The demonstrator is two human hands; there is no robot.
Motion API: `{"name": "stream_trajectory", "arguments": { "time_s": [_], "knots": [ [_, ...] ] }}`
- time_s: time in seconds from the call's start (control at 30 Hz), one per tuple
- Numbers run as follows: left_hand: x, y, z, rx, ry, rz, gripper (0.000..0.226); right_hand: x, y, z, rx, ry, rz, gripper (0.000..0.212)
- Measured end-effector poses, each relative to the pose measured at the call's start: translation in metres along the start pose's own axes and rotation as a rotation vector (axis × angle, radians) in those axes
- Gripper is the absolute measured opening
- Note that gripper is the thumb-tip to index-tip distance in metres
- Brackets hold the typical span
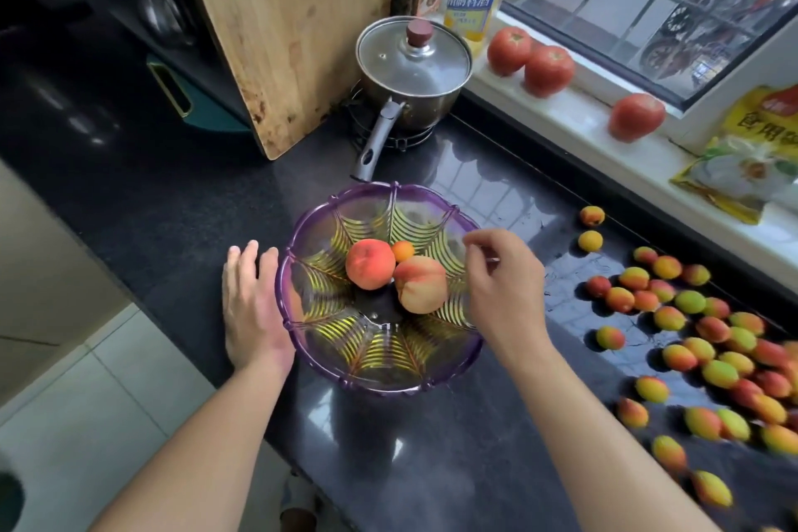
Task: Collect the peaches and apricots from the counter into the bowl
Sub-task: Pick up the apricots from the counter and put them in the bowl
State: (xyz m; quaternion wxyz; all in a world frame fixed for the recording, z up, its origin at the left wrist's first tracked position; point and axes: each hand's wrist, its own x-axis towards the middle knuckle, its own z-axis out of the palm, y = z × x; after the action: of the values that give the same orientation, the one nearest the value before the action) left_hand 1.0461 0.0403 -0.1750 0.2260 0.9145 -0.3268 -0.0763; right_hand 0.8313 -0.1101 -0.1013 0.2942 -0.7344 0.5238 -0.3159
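Two peaches and one apricot sat in the bowl, just left of the right hand, fingers loosely curled, apparently empty. Left hand lay flat against the rim; more apricots right of it.

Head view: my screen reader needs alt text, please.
A purple bowl on a black counter holds two peaches and one apricot; left hand rests against its rim, right hand hovers over it. Many apricots lie scattered right.
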Motion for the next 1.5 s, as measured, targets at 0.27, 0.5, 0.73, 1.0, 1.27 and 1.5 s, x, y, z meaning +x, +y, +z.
{"name": "stream_trajectory", "arguments": {
  "time_s": [0.27,0.5,0.73,1.0,1.27,1.5],
  "knots": [
    [-0.001,0.003,0.001,-0.118,0.030,-0.081,0.035,0.020,0.067,-0.032,-0.272,0.048,0.167,0.026],
    [-0.001,0.002,0.002,-0.140,0.056,-0.070,0.036,0.069,0.105,-0.041,-0.802,0.054,0.203,0.035],
    [0.004,-0.002,0.008,-0.063,0.042,-0.047,0.038,0.076,0.113,-0.047,-0.804,0.023,0.281,0.027],
    [0.004,-0.007,0.010,-0.067,0.054,-0.010,0.044,0.037,0.054,-0.035,-0.244,0.108,0.166,0.025],
    [0.018,0.023,-0.039,-1.275,-0.020,-0.589,0.047,-0.048,-0.008,-0.026,0.129,-0.020,0.176,0.012],
    [-0.046,0.070,-0.053,-1.219,-0.417,-0.577,0.086,-0.090,-0.011,-0.063,0.021,-0.057,0.198,0.025]
  ]
}}
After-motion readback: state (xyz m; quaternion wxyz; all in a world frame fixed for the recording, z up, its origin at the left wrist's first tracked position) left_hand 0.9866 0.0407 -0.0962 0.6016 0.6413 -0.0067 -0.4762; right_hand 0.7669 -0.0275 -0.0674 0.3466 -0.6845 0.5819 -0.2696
